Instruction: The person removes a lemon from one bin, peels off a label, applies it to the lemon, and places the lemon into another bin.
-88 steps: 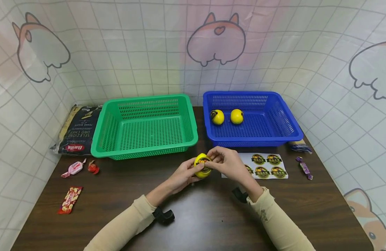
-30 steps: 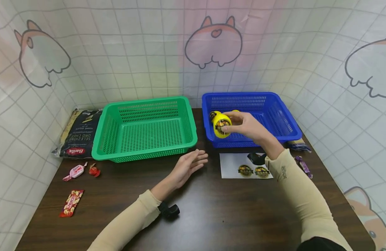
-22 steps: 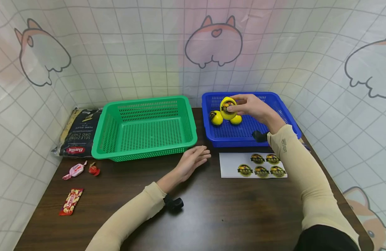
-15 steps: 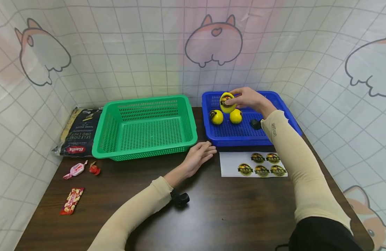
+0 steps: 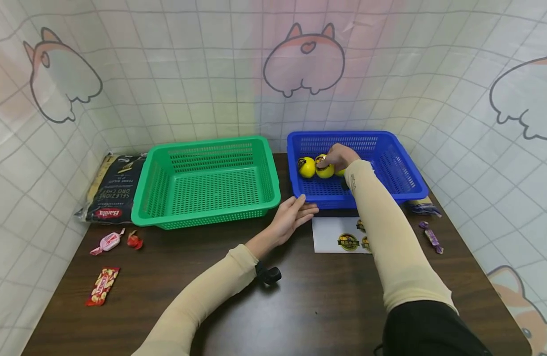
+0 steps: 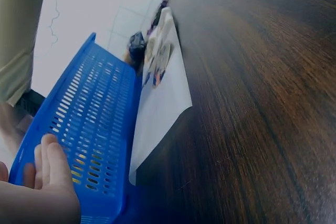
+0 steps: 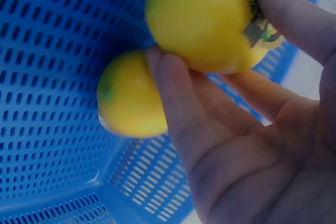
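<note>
Right now you have two baskets on the table (image 5: pixel 300 306): one green basket (image 5: pixel 206 180), standing bare inside, and one blue basket (image 5: pixel 391 168) to its right. Three yellow lemons show in the blue basket, in a row near its back left corner: the left lemon (image 5: pixel 306 167), the middle lemon (image 5: pixel 324 169) and a third lemon (image 5: pixel 340 172) mostly hidden behind your right hand (image 5: pixel 340 155). Your right hand grips the middle lemon, fingers (image 7: pixel 176 103) and thumb curled round it, low inside the blue basket and touching or just beside its neighbours; the right wrist view shows it smooth, glossy and bright yellow, with a round dark sticker with green and orange print under your thumb. Your left hand (image 5: pixel 293 215) holds nothing, fingers straight, resting against the blue basket's front left corner. One white sticker sheet (image 5: pixel 333 237) lies just in front of that basket, your right sleeve (image 5: pixel 389 247) crossing over it, so only two round stickers can be counted. At the left lie one dark pasta bag (image 5: pixel 110 190), a pink candy (image 5: pixel 105 242), a red candy (image 5: pixel 132 239) and a red snack packet (image 5: pixel 101 286); at the right, one purple candy (image 5: pixel 431 238).
</note>
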Demonstrator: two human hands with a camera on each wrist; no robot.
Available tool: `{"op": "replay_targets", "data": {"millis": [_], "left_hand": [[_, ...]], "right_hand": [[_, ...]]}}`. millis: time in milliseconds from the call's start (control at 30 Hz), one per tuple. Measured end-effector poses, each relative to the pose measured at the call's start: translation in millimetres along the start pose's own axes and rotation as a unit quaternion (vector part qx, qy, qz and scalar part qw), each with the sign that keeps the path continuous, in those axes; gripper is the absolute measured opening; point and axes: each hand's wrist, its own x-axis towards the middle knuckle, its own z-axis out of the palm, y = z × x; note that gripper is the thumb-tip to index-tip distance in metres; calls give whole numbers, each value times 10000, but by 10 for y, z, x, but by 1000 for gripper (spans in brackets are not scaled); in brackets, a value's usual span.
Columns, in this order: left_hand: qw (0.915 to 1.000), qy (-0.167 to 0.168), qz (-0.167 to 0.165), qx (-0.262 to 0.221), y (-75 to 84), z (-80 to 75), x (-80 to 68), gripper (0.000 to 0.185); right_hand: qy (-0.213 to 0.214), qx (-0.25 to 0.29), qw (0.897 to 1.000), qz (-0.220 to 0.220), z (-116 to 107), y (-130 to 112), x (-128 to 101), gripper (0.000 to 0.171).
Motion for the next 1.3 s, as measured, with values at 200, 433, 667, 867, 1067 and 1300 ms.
{"op": "replay_targets", "data": {"millis": [200, 433, 667, 867, 1067, 1300], "left_hand": [[9999, -32, 72, 73, -32, 45, 28, 39], [9995, -65, 215, 223, -54, 33, 72, 40], [9994, -88, 177, 286, -83, 23, 96, 40], [9991, -79, 196, 370, -45, 2, 125, 44], [9934, 4, 424, 1069, -63, -42, 75, 43], [9344, -80, 1025, 3410, 16, -170, -189, 44]], "right_hand": [[-68, -670, 9962, 544, 119, 45, 49, 49], [78, -670, 9963, 528, 143, 52, 37, 57], [98, -946, 9945, 449, 80, 49, -79, 71], [68, -691, 9974, -192, -179, -103, -302, 72], [287, -695, 9909, -1118, -394, -240, -649, 71], [1028, -818, 9684, -2120, -233, -236, -1151, 61]]}}
